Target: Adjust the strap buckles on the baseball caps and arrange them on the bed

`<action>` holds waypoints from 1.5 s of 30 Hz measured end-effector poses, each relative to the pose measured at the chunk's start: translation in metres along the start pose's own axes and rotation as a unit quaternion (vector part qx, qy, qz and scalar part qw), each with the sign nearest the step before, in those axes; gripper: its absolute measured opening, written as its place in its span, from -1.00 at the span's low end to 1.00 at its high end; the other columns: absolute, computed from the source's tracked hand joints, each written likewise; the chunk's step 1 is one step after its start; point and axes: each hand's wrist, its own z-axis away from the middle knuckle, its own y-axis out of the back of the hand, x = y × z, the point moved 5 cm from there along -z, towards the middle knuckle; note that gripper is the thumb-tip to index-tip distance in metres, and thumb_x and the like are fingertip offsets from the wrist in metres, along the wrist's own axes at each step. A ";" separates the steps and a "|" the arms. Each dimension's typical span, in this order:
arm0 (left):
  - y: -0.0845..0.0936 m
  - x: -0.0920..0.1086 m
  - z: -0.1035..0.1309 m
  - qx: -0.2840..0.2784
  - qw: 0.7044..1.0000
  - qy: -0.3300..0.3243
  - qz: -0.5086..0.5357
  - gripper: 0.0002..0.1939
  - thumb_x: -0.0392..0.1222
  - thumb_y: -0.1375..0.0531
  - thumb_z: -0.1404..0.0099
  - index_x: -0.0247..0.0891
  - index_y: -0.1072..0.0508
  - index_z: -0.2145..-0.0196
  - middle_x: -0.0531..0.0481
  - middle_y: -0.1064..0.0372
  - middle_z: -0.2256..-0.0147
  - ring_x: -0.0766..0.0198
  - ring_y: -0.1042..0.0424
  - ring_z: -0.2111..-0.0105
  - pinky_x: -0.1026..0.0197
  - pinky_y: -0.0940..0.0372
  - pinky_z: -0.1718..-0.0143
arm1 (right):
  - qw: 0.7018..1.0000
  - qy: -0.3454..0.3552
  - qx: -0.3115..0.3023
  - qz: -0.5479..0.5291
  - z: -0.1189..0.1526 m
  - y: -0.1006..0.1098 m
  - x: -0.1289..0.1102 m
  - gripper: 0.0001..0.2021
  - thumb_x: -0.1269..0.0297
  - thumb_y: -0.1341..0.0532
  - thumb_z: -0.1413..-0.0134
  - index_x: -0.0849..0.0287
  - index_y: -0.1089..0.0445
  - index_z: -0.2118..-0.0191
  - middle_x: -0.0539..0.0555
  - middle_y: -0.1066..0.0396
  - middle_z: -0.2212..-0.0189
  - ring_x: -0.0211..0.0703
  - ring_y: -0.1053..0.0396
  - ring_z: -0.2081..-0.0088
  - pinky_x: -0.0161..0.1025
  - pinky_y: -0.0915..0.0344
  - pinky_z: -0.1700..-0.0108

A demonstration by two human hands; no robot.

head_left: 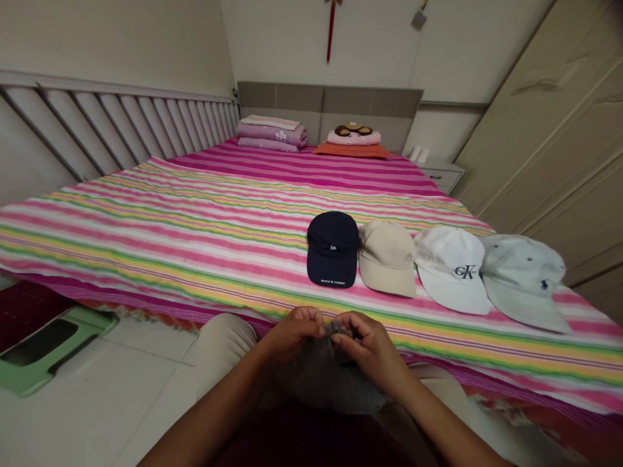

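Observation:
A grey cap (335,387) lies over my lap, below my two hands. My left hand (298,332) pinches one end of the cap's strap, and my right hand (364,344) grips the strap just beside it; the fingertips almost meet. On the striped bed, past my hands, several caps stand in a row: a navy cap (333,248), a beige cap (387,258), a white cap (452,268) with dark letters, and a pale grey-green cap (524,280) at the right. Their brims face me.
The striped bedspread (146,227) reaches a headboard (324,107), with folded purple bedding (271,135) and an orange pillow (353,150) before it. A white rail (121,126) borders the left. A green stool (53,350) stands on the floor. A nightstand (440,175) and wardrobe (559,143) are right.

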 end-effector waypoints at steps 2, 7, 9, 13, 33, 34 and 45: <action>-0.001 0.000 -0.001 -0.009 1.000 -0.001 0.009 -0.89 -0.35 -0.20 0.20 -0.33 -0.28 0.69 0.13 -0.15 0.73 0.49 -0.06 0.70 0.36 0.09 0.63 | 1.000 0.001 0.002 -0.003 0.000 0.000 0.000 -0.95 0.31 -0.16 0.04 0.16 -0.31 0.40 -0.05 -0.19 0.54 -0.26 -0.15 0.48 -0.32 -0.10 0.43; -0.004 0.006 -0.002 -0.034 0.999 -0.017 0.030 -0.92 -0.41 -0.11 0.25 -0.32 -0.25 0.73 0.12 -0.13 0.75 0.48 -0.06 0.70 0.37 0.08 0.65 | 1.000 -0.007 0.008 -0.021 -0.001 0.002 -0.002 -0.93 0.31 -0.16 0.05 0.17 -0.33 0.39 -0.05 -0.20 0.55 -0.26 -0.14 0.49 -0.33 -0.09 0.43; -0.004 0.008 -0.001 -0.044 0.997 -0.019 0.053 -0.91 -0.43 -0.10 0.28 -0.32 -0.22 0.75 0.12 -0.14 0.75 0.48 -0.06 0.71 0.38 0.08 0.67 | 0.999 -0.011 0.017 -0.034 -0.002 0.005 -0.003 -0.93 0.32 -0.17 0.07 0.18 -0.34 0.41 -0.06 -0.19 0.57 -0.27 -0.13 0.50 -0.32 -0.09 0.44; -0.004 0.011 0.000 -0.051 0.997 -0.009 0.053 -0.94 -0.40 -0.17 0.22 -0.35 -0.33 0.67 0.10 -0.23 0.70 0.46 -0.15 0.68 0.39 -0.03 0.63 | 0.998 -0.020 0.008 -0.058 -0.003 0.008 -0.001 -0.92 0.35 -0.20 0.13 0.18 -0.34 0.40 -0.07 -0.18 0.57 -0.29 -0.11 0.50 -0.33 -0.08 0.45; -0.005 0.002 0.000 -0.037 0.997 0.061 -0.018 -0.83 -0.27 -0.33 0.17 -0.39 -0.42 0.61 0.04 -0.35 0.68 0.45 -0.25 0.68 0.38 -0.11 0.61 | 0.920 -0.127 -0.104 -0.357 -0.006 -0.005 0.013 -0.75 0.32 -0.31 0.27 0.22 -0.28 0.39 -0.13 -0.21 0.61 -0.42 -0.05 0.59 -0.40 0.05 0.52; -0.005 0.003 0.000 -0.039 0.997 0.059 -0.008 -0.83 -0.25 -0.32 0.15 -0.39 -0.43 0.60 0.02 -0.36 0.66 0.43 -0.28 0.67 0.37 -0.14 0.59 | 0.919 -0.130 -0.088 -0.361 -0.007 -0.001 0.012 -0.76 0.33 -0.32 0.28 0.22 -0.27 0.41 -0.12 -0.22 0.61 -0.42 -0.07 0.58 -0.40 0.03 0.52; 0.015 0.036 0.004 -0.078 0.996 -0.013 0.048 -0.75 -0.15 -0.32 0.10 -0.39 -0.38 0.58 0.07 -0.26 0.66 0.44 -0.23 0.64 0.37 -0.12 0.56 | 0.898 -0.183 -0.223 -0.331 -0.013 0.016 0.016 -0.71 0.14 -0.29 0.18 0.32 -0.40 0.42 -0.02 -0.36 0.58 -0.41 -0.21 0.59 -0.42 -0.11 0.51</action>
